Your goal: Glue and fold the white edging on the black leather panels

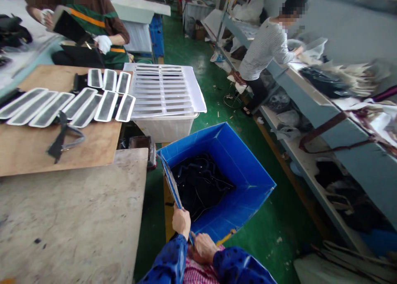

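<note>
A large blue box [245, 168] with an open top stands on the floor in front of me, tilted in view. Dark items with straps or cords [201, 184] lie heaped inside it. My left hand [181, 222] is closed round the box's near left rim. Close to the near corner, my right hand [203, 247] is also closed on the rim, its fingertips partly hidden. Both forearms are in blue dotted sleeves.
At left are a worn table [74, 218] and a wooden board [93, 151] carrying several white-edged dark panels [83, 106]. A white bin [173, 129] stands beyond the box. One person [108, 23] in white gloves works at upper left; another [263, 48] at the right-hand shelves [335, 122].
</note>
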Demonstrator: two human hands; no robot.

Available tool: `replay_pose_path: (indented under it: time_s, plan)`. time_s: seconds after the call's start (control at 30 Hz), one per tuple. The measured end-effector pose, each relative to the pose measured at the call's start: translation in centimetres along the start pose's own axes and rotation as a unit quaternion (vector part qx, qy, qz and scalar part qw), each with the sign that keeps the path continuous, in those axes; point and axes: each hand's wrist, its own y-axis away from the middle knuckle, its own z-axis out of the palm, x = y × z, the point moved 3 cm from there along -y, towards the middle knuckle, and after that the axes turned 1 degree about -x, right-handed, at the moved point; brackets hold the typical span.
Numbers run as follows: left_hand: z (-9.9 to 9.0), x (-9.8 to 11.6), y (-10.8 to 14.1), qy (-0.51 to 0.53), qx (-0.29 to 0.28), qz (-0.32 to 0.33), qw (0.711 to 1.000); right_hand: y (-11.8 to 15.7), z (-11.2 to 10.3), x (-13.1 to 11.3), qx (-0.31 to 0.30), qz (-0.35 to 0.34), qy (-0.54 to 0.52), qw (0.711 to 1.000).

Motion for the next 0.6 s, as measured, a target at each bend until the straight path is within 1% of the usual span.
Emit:
replay_pose_path:
  time_s: [0.13, 0.27, 0.43, 0.6]
  plan:
    - [0.2, 0.7, 0.1, -0.02, 0.002, 0.006, 1.0, -0.2, 0.5, 0.3, 0.0, 0.005, -0.013, 1.0]
    - [0.3, 0.9, 0.2, -0.027, 0.006, 0.011, 1.0, -0.4, 0.8, 0.4, 0.005, 0.004, -0.021, 1.0]
    - [0.1, 0.9, 0.3, -0.022, 0.014, 0.004, 1.0, -0.7, 1.2, 0.6, 0.01, -0.02, -0.022, 1.0]
    - [0.1, 1.0, 0.3, -0.001, 0.025, -0.015, 1.0, -1.7, 2.4, 1.0, 0.01, -0.043, -0.013, 0.999]
